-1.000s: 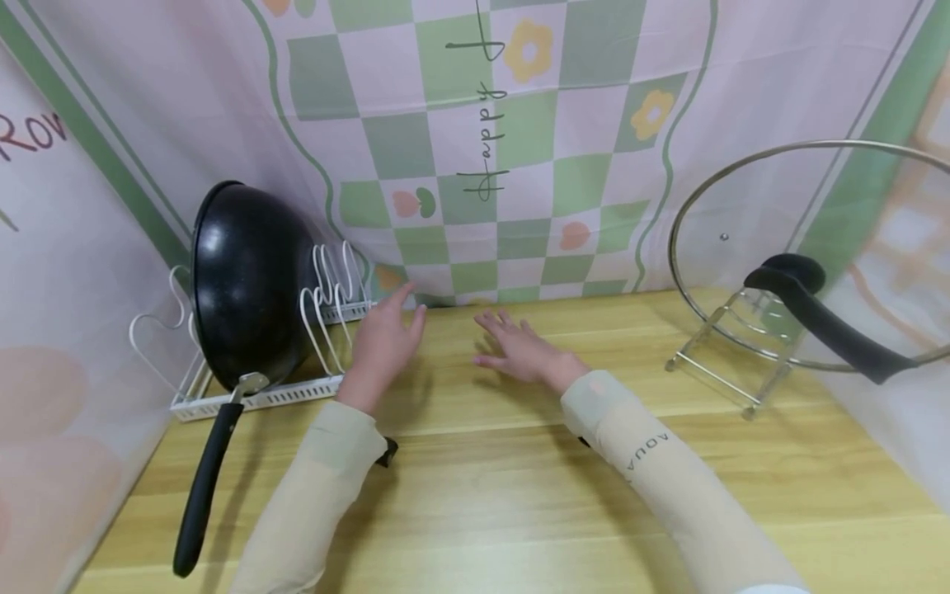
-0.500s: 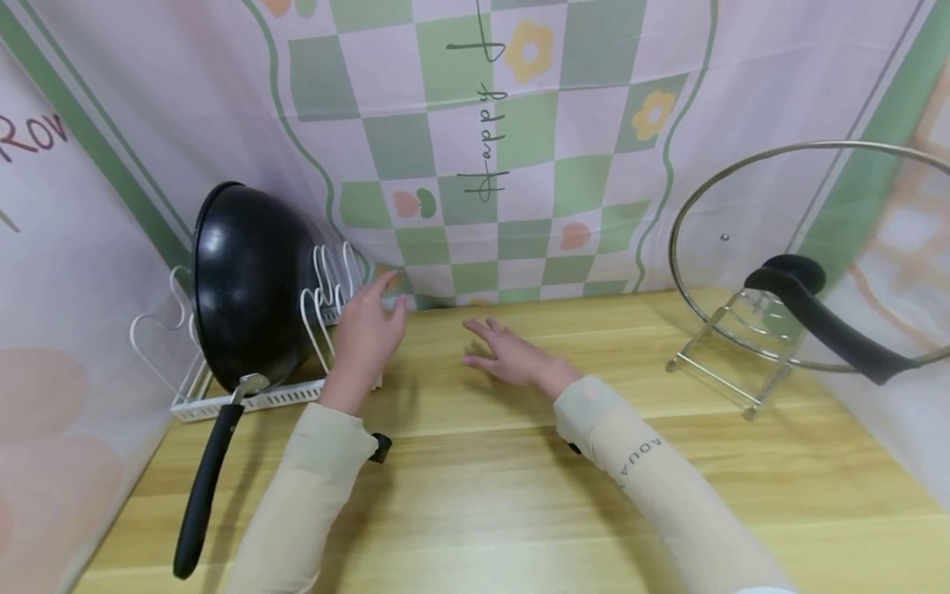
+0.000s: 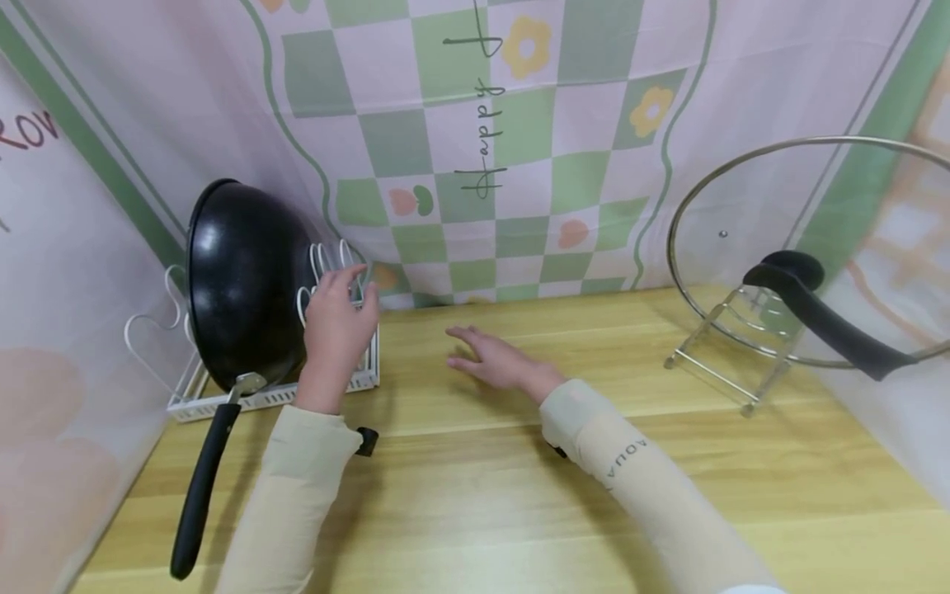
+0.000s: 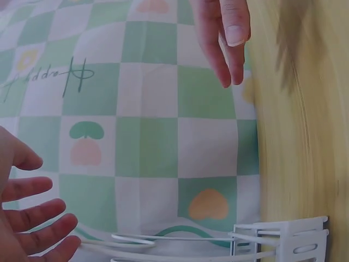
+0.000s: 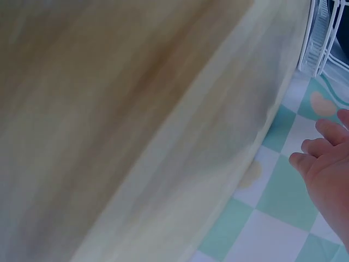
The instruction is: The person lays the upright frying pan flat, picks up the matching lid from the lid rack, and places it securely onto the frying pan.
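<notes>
A black wok (image 3: 248,280) stands on its side in a white rack (image 3: 371,375) at the left, its black handle (image 3: 199,495) pointing down toward the front. My left hand (image 3: 337,326) hovers with fingers spread at the rack's right end, in front of its wire dividers; in the head view it hides part of them. The left wrist view has the left hand (image 4: 32,218) with nothing in its fingers, above the rack's wires (image 4: 191,255). Over the middle of the table my right hand (image 3: 493,359) reaches leftward, fingers extended and holding nothing.
On the right, a glass lid (image 3: 723,190) with a black handle (image 3: 831,322) leans upright in a small metal stand (image 3: 716,375). A patterned cloth (image 3: 460,124) hangs behind the wooden table (image 3: 460,511). Another cloth covers the left side.
Both hands have moved left. The left hand has gone from the rack's right edge to in front of its dividers, and the right hand follows across the table. The wok and lid stay put.
</notes>
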Tool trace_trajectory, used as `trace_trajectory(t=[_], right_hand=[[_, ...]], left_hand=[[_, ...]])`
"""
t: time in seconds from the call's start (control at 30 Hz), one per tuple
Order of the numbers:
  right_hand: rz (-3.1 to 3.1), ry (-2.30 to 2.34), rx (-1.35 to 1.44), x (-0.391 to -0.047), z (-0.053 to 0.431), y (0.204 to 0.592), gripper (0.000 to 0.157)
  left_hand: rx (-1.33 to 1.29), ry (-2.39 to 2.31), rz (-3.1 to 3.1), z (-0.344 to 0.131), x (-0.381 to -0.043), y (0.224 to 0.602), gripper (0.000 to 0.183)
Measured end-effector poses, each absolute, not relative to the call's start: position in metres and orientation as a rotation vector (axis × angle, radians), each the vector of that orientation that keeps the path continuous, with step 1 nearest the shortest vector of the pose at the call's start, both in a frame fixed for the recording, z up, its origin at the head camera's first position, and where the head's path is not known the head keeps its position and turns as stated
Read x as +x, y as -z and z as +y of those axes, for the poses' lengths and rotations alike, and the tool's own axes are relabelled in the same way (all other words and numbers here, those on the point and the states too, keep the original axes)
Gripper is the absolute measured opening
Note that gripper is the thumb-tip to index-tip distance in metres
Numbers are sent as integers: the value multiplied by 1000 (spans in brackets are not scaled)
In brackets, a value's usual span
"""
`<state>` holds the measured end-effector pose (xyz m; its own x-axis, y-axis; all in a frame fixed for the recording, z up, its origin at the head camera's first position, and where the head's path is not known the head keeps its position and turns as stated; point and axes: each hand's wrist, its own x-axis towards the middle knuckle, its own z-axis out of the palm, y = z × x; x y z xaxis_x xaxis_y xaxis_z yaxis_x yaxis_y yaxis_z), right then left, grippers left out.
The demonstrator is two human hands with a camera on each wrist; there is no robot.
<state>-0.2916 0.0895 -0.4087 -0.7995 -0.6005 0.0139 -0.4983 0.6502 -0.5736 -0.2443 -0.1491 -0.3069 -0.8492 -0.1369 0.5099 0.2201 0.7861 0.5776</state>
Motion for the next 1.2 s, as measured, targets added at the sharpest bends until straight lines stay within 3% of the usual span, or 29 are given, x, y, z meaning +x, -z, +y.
trace_trajectory(t=[0.7, 1.2], right_hand=[[2581, 1062, -853, -283, 70, 408, 65], [2540, 1120, -910, -281, 52, 409, 59]], left_hand=[[-24, 873, -2384, -163, -243, 299, 31], [82, 819, -2540, -170, -248, 298, 44]])
